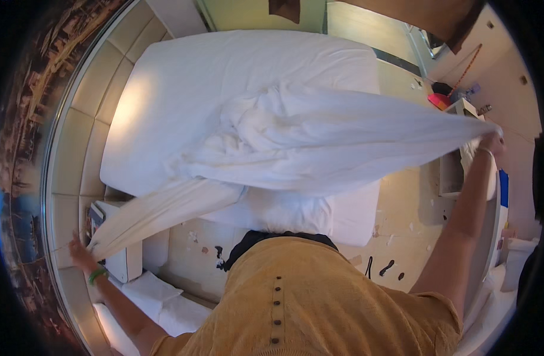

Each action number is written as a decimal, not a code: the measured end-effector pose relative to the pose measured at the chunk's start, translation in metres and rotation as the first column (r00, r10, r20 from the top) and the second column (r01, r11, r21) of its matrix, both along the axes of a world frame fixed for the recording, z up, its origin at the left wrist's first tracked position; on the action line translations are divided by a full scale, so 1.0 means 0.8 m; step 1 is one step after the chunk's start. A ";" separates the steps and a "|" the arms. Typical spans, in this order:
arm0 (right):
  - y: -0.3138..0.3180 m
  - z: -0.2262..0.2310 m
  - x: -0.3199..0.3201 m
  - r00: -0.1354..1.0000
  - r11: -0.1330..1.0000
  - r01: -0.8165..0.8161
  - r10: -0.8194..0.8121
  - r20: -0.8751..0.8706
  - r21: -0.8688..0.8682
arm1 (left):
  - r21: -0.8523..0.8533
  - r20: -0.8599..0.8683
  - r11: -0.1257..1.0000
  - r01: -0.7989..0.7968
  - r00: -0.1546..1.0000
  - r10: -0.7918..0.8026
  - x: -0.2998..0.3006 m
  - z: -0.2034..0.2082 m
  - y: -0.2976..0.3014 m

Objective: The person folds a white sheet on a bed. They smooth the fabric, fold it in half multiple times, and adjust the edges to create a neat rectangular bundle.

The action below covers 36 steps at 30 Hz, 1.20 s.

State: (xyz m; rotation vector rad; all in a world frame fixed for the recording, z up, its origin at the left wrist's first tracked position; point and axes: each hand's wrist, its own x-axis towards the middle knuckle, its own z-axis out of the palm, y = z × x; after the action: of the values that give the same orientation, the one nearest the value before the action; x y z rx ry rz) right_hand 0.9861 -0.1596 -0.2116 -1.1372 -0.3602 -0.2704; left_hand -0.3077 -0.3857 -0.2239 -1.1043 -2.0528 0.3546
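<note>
White sheet: stretched wide between both outspread hands, its bunched middle resting on the bed. One corner is clamped in the left hand, low at the left, beside a small white bedside table. The opposite corner is gripped tight in the right hand, raised at the far right near a white shelf unit. A green band is worn on the left wrist.

You've got a white mattress against a padded wall, white nightstand lower left, white cabinet right, dark scraps on tiled floor.
</note>
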 end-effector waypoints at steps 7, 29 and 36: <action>0.085 0.001 -0.346 0.614 0.454 -0.448 0.782 0.103 -0.771 | 0.586 0.319 0.714 0.384 0.700 -0.639 0.142 0.032 0.087; -0.046 -0.016 -0.695 -0.301 -0.438 -0.848 0.862 -0.409 -0.298 | 0.501 0.684 0.821 0.275 -0.707 -0.180 0.706 -0.020 0.179; -0.055 -0.028 -0.685 -0.161 -0.368 -0.727 0.912 -0.376 -0.579 | 0.593 0.657 0.772 0.228 -0.691 -0.301 0.715 -0.042 0.176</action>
State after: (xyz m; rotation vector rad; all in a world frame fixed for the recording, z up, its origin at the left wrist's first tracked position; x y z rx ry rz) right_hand 0.4384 -0.2034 -0.2342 -1.1288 -1.6859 1.3905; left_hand 0.2644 -0.2446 -0.2574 -2.6128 -2.3677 -2.1865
